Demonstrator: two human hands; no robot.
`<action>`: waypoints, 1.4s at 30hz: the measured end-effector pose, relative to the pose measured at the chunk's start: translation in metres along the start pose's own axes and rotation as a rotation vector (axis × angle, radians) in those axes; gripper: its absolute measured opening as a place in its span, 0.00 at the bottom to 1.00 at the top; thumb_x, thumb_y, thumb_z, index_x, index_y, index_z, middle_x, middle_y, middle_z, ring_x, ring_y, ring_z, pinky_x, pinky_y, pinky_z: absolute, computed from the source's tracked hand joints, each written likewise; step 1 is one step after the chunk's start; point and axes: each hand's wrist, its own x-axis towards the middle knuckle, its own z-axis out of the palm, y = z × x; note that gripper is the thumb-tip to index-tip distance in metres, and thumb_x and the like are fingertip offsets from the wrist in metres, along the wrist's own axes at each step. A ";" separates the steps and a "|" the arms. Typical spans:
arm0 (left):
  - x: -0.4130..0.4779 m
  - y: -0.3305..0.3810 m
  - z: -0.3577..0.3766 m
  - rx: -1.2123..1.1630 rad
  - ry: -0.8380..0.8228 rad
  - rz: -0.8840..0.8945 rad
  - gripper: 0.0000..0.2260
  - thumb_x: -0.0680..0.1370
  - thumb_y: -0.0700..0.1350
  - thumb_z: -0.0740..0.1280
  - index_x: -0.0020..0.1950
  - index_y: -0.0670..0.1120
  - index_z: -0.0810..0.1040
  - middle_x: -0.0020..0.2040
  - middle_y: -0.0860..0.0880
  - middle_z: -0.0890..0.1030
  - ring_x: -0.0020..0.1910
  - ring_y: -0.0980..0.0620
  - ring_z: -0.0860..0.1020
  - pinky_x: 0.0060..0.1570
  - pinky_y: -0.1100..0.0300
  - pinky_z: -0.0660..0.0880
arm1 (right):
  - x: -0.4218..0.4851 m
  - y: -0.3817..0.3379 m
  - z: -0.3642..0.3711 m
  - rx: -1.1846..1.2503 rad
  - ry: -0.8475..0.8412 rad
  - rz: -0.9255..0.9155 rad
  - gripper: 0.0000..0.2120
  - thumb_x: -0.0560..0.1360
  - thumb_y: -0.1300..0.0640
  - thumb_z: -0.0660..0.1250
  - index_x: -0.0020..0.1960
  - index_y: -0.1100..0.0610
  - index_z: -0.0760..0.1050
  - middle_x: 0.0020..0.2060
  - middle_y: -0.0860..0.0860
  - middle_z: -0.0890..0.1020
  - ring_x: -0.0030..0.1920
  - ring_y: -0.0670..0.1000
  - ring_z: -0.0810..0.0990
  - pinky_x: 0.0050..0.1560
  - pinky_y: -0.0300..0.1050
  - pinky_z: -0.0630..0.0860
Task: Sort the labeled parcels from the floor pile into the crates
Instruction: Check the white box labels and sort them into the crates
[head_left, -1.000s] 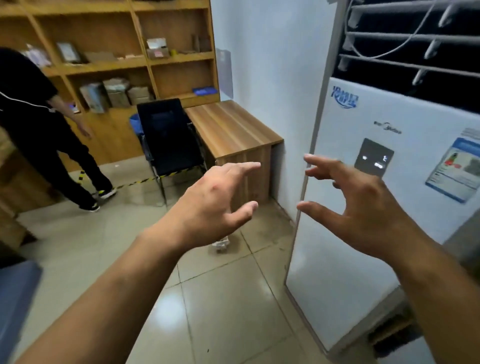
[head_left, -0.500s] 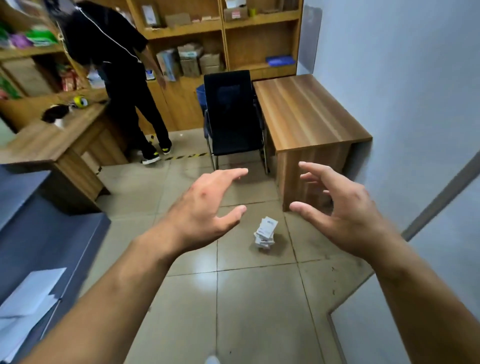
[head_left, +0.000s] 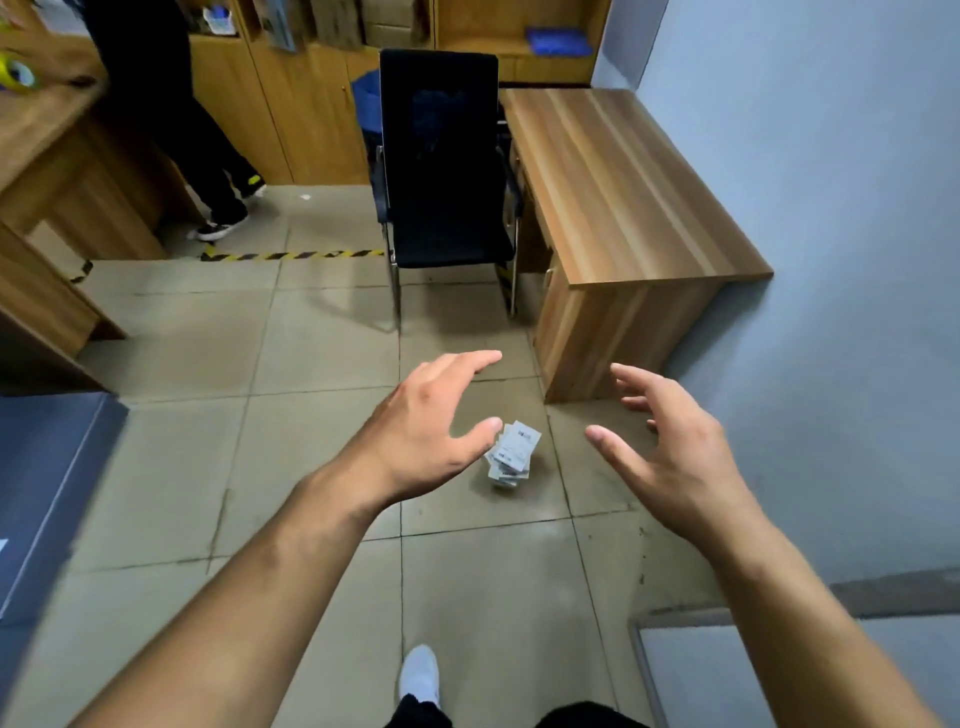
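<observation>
Approach to floor pile, both hands empty

Step in hand, as judged: the reach toward the first pick. No parcel has been lifted.

Left hand: extended forward, fingers straight and spread, thumb out, holding nothing. Its thumb tip overlaps the pile in the head view, but I read it as above the pile, not touching.

Right hand: extended likewise, fingers loosely spread, thumb out, holding nothing.

Parcel pile: a small stack of white labeled packets on the tiled floor, seen between the two hands. It sits near the front corner of the wooden desk, nearer than the black chair. The top packet lies tilted on the ones beneath. Label print is too small to read.

Crates: none visible in this view.

White shoe at the bottom edge, toe pointing at the pile.

Next move, judgement: lower both hands to floor level, probably by stooping, and close on the stack or its top packet. The stack looks loose, so a grip from both sides may keep it together. Labels must be read before any crate is chosen, and the crates must be found first.
</observation>
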 end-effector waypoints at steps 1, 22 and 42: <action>0.012 -0.010 0.002 -0.032 -0.005 -0.008 0.27 0.78 0.52 0.69 0.76 0.55 0.67 0.68 0.57 0.74 0.68 0.56 0.71 0.68 0.58 0.68 | 0.009 0.003 0.007 -0.012 -0.001 0.007 0.33 0.73 0.37 0.69 0.74 0.47 0.70 0.64 0.46 0.78 0.61 0.45 0.78 0.63 0.51 0.78; 0.246 -0.143 0.225 0.006 -0.037 -0.341 0.32 0.75 0.56 0.64 0.79 0.57 0.62 0.79 0.55 0.63 0.77 0.55 0.61 0.74 0.59 0.61 | 0.202 0.261 0.161 0.190 -0.210 0.194 0.31 0.76 0.49 0.73 0.75 0.50 0.68 0.61 0.43 0.74 0.56 0.41 0.76 0.58 0.43 0.74; 0.243 -0.530 0.581 0.031 -0.320 -0.526 0.43 0.77 0.49 0.68 0.83 0.55 0.44 0.83 0.48 0.51 0.81 0.47 0.53 0.75 0.52 0.62 | 0.237 0.566 0.626 -0.059 -0.360 0.722 0.46 0.71 0.35 0.73 0.80 0.43 0.52 0.76 0.59 0.58 0.72 0.65 0.64 0.69 0.59 0.67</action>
